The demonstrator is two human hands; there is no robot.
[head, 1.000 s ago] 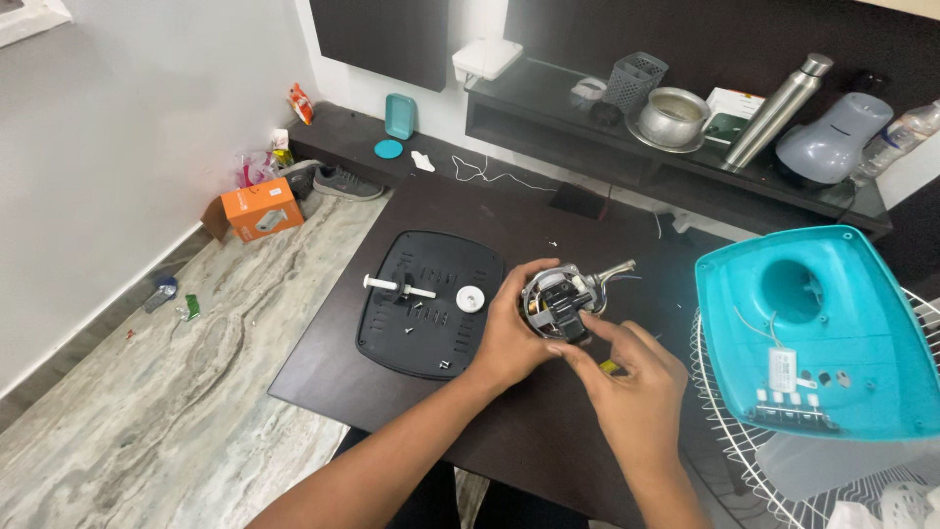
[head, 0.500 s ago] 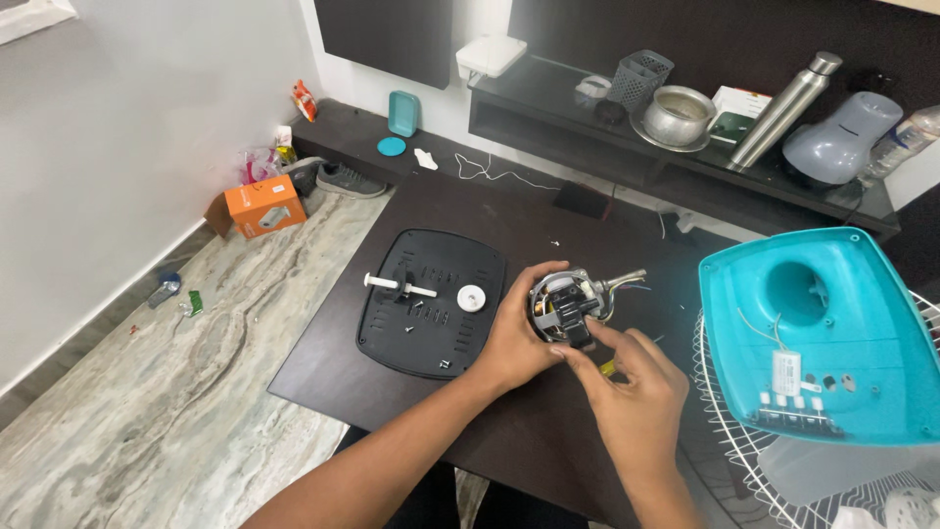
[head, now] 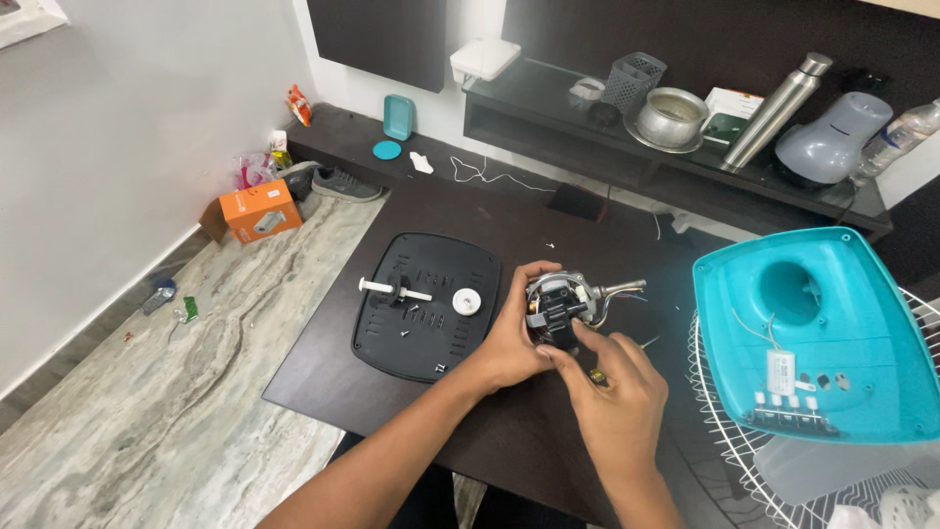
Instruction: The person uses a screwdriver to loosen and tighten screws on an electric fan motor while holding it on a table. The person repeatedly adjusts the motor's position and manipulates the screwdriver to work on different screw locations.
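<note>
Head view: over the dark tabletop (head: 323, 382) the left hand (head: 514, 338) stays wrapped in a closed grip around the small fan motor (head: 560, 304), while the right hand (head: 612, 392), fingertips pinching its black end part, has barely shifted over the last second.

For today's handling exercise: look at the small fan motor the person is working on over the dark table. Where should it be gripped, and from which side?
Probably the motor is best gripped around its round body from the left, as the left hand does. The metal shaft and loose wires stick out on the right, and the right hand works on the black part in front, so those sides should stay free.
</note>
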